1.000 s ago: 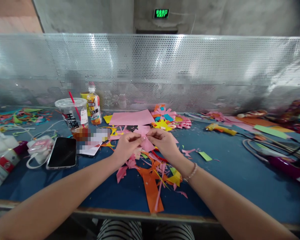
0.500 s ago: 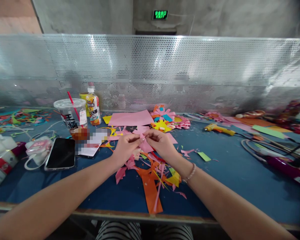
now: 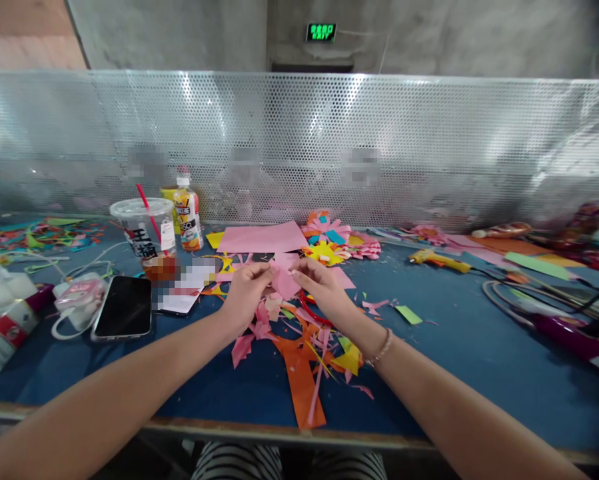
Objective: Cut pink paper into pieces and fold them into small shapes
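My left hand [image 3: 248, 294] and my right hand [image 3: 321, 288] meet over the middle of the blue table [image 3: 459, 347]. Together they pinch a small pink paper piece [image 3: 284, 283] by its upper edge, a little above the surface. Under the hands lies a heap of paper scraps [image 3: 304, 347] in pink, orange and yellow, with a long orange strip [image 3: 302, 387] pointing toward me. A red loop shows just below my right hand.
A large pink sheet [image 3: 262, 237] and finished paper flowers [image 3: 336, 242] lie behind the hands. To the left stand a plastic cup with a red straw [image 3: 144, 230], a juice bottle [image 3: 188, 213] and a phone [image 3: 123, 315]. A yellow glue gun [image 3: 439, 260] and cables lie right.
The pink piece has been turned and gathered closer between the fingertips; my left hand's fingers have shifted slightly up along its edge. Both arms stay in place.
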`<state>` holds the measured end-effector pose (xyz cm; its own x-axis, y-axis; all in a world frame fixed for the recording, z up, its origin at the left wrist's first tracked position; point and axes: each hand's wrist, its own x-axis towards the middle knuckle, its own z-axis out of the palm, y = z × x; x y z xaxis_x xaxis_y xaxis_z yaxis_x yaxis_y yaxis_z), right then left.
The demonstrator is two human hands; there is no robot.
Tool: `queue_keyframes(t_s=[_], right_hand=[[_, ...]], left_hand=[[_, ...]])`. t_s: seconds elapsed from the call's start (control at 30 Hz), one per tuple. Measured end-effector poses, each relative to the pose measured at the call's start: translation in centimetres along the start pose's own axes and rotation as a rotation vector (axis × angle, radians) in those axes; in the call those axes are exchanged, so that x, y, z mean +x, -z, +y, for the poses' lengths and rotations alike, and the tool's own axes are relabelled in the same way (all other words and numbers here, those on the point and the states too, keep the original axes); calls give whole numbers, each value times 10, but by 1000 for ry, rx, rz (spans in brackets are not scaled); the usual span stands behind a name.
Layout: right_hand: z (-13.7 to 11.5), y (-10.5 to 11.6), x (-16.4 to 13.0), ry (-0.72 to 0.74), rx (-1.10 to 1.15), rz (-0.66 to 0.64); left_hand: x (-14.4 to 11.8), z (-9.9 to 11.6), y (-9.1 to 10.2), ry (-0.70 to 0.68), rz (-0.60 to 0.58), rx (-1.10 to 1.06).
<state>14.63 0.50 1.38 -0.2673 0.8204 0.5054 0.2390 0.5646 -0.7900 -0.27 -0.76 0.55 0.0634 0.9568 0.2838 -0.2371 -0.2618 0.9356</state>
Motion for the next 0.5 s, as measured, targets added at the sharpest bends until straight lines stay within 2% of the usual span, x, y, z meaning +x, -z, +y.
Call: queue_keyframes(t_s=[0.17, 0.3, 0.4, 0.5], right_hand=[[2, -5, -1, -26, -67, 15], [0, -5, -1, -111, 49, 3], [-1, -2, 1, -138, 138, 51], [1, 2, 3, -28, 60, 127]], left_hand=[[2, 6, 1, -101, 149, 132], [3, 5, 2, -144, 168, 185], [2, 3, 0, -61, 157, -8], [1, 4, -3, 59, 113, -275]])
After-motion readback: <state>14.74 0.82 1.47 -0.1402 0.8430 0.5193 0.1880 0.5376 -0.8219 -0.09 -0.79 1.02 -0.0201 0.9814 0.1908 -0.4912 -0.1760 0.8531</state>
